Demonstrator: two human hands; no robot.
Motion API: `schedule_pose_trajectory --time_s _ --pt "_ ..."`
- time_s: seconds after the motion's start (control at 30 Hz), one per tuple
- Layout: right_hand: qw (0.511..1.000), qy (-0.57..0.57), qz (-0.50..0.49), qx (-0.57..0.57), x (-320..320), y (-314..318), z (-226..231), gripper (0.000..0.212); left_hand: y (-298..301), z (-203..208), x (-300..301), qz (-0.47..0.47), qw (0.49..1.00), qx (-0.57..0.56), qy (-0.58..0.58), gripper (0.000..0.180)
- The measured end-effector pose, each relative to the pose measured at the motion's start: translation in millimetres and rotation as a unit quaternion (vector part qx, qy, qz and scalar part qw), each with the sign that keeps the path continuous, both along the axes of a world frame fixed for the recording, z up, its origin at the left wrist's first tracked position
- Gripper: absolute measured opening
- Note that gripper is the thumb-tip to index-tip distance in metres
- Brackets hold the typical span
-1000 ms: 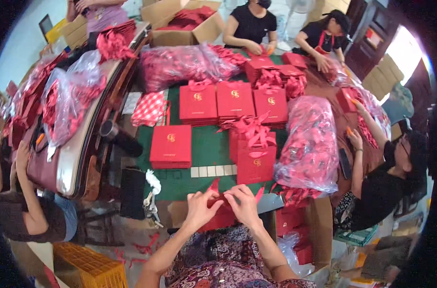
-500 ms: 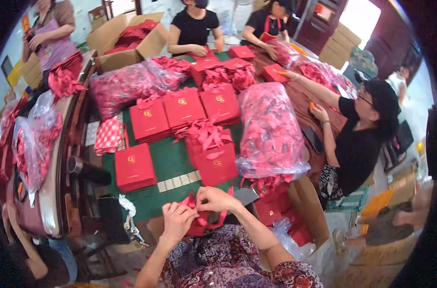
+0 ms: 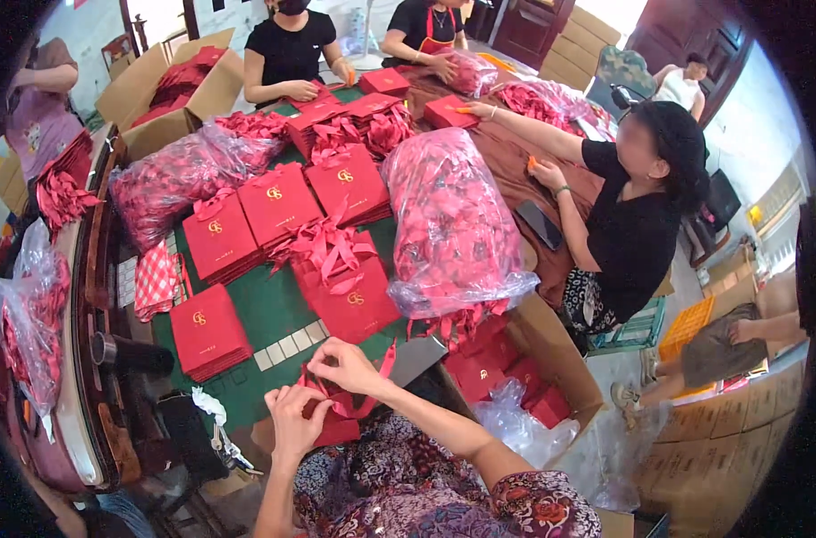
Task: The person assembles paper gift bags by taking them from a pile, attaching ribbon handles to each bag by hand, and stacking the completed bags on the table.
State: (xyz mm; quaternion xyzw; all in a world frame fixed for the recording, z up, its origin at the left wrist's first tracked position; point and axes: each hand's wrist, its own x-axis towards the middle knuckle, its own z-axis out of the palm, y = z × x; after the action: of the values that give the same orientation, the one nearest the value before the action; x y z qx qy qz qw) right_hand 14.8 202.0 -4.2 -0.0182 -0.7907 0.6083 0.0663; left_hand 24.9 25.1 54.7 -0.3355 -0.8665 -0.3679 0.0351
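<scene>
Close in front of my body, a red paper gift bag [image 3: 336,432] lies near my lap, partly covered by my hands and arm. A red ribbon [image 3: 365,408] loops up from it. My left hand [image 3: 293,420] is closed in a pinch on the ribbon at the bag's left side. Just above and to the right, my right hand [image 3: 347,366] pinches the ribbon too, thumb and forefinger together; the exact spot it grips is small and partly hidden. Beyond my hands, a stack of red gift bags [image 3: 358,300] with ribbon handles rests on the green table [image 3: 269,394].
More bag stacks [image 3: 212,334] stand on the table. Large clear sacks of red ribboned goods [image 3: 457,215] lie around them. A cardboard box [image 3: 565,372] of red bags is at my right. A dark tumbler [image 3: 131,353] stands left. Co-workers [image 3: 637,206] sit around the table.
The view has swung, so the table's contents sit further left. My hands have moved slightly apart, with ribbon between them. The co-worker on the right still handles a red bag.
</scene>
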Motion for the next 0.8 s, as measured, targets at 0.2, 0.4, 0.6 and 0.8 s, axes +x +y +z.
schedule_pose_trajectory --time_s 0.2,0.4,0.6,0.8 --pt "0.978 -0.135 0.153 -0.042 23.6 23.4 20.6 0.041 -17.7 -6.7 -13.1 0.123 0.991 0.025 -0.051 0.017" --pt "0.954 -0.096 0.263 0.106 60.8 57.3 36.0 0.027 -7.3 -14.0 -39.3 0.157 0.979 0.061 -0.117 0.017" --pt "0.965 -0.193 0.167 -0.06 55.1 43.8 54.2 0.013 -0.6 -36.1 -46.6 0.181 0.983 0.023 -0.012 0.018" --pt "0.995 0.021 0.019 0.098 43.1 10.8 58.3 0.01 22.8 -39.8 21.2 0.156 0.946 0.212 -0.188 0.015"
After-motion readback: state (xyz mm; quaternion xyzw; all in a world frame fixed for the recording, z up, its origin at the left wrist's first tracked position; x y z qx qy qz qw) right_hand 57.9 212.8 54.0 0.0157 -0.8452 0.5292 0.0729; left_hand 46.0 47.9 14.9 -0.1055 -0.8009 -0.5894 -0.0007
